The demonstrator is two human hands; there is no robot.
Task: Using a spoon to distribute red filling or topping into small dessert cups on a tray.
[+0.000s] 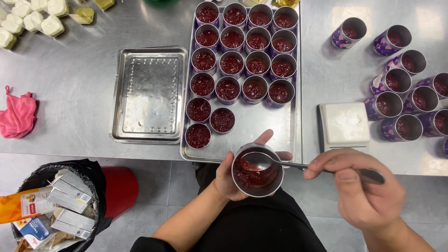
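On the bench [79, 88], filled cups [232, 63] sat in a tray [261, 135] at its front edge, an empty tray [149, 93] just left, loose cups [401, 88] toward the right edge.

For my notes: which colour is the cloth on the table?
Pink cloth, seen best in the head view.

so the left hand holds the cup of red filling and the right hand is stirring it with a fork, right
Not quite. The head view shows the left hand holding the cup of red filling, but the right hand holds a spoon, not a fork; its bowl rests in the filling.
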